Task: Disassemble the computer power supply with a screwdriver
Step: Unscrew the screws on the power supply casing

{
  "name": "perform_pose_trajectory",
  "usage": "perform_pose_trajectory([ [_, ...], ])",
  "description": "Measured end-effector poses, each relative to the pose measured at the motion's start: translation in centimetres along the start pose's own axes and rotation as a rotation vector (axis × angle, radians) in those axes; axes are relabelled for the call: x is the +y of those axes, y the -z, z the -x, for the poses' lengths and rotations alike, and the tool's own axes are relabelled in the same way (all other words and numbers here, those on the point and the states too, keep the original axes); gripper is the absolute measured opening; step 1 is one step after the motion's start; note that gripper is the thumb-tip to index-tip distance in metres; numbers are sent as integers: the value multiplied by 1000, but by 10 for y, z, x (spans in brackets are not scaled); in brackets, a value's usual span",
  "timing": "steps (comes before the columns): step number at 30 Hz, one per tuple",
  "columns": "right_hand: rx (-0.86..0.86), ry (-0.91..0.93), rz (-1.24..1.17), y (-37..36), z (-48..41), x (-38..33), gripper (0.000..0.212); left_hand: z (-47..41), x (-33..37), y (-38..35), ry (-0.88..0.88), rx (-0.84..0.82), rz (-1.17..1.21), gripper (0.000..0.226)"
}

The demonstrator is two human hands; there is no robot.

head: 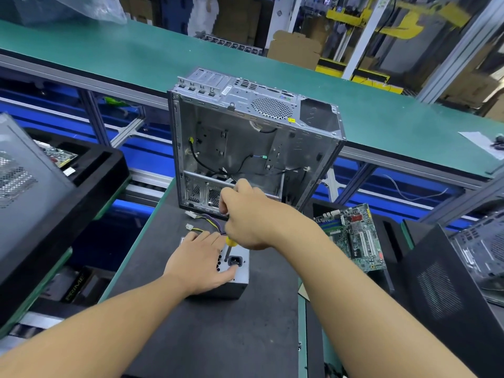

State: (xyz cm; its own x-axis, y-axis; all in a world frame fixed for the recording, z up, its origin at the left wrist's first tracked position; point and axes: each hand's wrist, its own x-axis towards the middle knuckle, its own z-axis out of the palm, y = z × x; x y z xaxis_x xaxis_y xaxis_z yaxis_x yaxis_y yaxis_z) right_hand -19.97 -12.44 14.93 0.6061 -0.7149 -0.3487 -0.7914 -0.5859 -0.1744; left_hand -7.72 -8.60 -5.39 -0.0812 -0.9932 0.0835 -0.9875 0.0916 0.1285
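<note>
- The left hand (199,260) lay flat on top of the power supply (241,279), its fingers (203,238) straight and slightly spread, holding nothing, and its thumb stretched beside the black socket (235,261).
- The right hand (245,218) hung above the power supply with its fingers (225,199) curled tight round the screwdriver (231,242).
- A green belt (136,50) ran across the far side of the bench.
- A dark mat (204,328) covered the near work surface and carried the task's things.
- An open grey computer case (245,137) stood upright at the far end of the mat, with a few loose black cables inside it.
- A green circuit board (354,236) lay to the right of the mat, well apart from the hands.
- The power supply, a grey metal box, sat on the mat just in front of the case, under both hands.
- A bundle of coloured wires (208,221) with white plugs ran from the power supply's far side onto the mat.
- The screwdriver showed a yellow handle below the right hand, and its shaft pointed down to the top face of the power supply, near the socket.
</note>
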Motion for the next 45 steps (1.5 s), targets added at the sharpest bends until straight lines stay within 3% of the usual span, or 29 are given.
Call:
perform_pose_trajectory([
  [2,-23,-28,35,1,1,-2,17,0,0,1,8,1,10,55],
  [6,104,-120,156,-3,1,-4,35,1,2,3,-1,15,26,55],
  [10,145,-21,178,-5,1,-6,6,1,1,3,-3,-16,18,56],
  [15,-25,-49,90,3,6,-4,15,1,2,4,2,14,48,56],
  [19,107,-104,127,-2,3,-2,24,1,2,4,-2,2,61,55],
  [21,158,-65,153,-6,1,-2,18,1,1,4,-3,4,58,55],
  [23,120,-47,168,-4,2,-3,6,1,2,4,0,5,60,54],
  [27,2,-48,127,2,4,-5,18,1,2,5,2,16,69,53],
  [32,161,-81,246,-3,2,-2,24,1,2,5,-10,7,67,52],
  [34,198,-39,279,-5,1,-4,11,1,2,5,-17,15,63,50],
  [41,21,-8,96,-1,2,-13,21,7,0,8,-173,263,85,22],
  [45,123,-60,211,-5,4,-13,27,6,0,6,-232,257,53,14],
])
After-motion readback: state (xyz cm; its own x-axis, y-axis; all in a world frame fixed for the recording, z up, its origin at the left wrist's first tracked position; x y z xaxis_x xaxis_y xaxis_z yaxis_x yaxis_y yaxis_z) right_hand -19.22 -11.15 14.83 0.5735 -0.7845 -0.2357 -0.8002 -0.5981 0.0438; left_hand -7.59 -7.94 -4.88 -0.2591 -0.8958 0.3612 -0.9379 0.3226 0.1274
